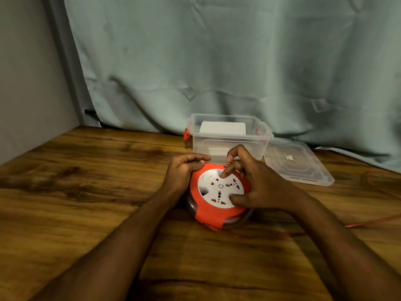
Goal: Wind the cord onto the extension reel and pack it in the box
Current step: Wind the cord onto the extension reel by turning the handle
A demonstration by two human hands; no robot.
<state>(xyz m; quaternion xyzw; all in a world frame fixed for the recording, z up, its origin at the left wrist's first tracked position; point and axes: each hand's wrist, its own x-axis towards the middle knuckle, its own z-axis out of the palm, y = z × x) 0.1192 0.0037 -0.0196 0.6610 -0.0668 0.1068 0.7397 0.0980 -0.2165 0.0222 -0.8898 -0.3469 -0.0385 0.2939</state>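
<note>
An orange extension reel (211,213) with a white socket face lies flat on the wooden table. My left hand (184,168) grips its far left rim. My right hand (253,183) rests on the white face, one fingertip pressed into a round hollow and the thumb at the near edge. A thin orange cord (368,221) leaves the reel's near side and runs off to the right across the table. Behind the reel stands a clear plastic box (230,135) with red latches, open, holding something white.
The box's clear lid (299,164) lies flat to the right of the box. A grey-green curtain (217,61) hangs behind the table. A grey wall closes the left side. The wooden table (86,192) stretches out to the left and front.
</note>
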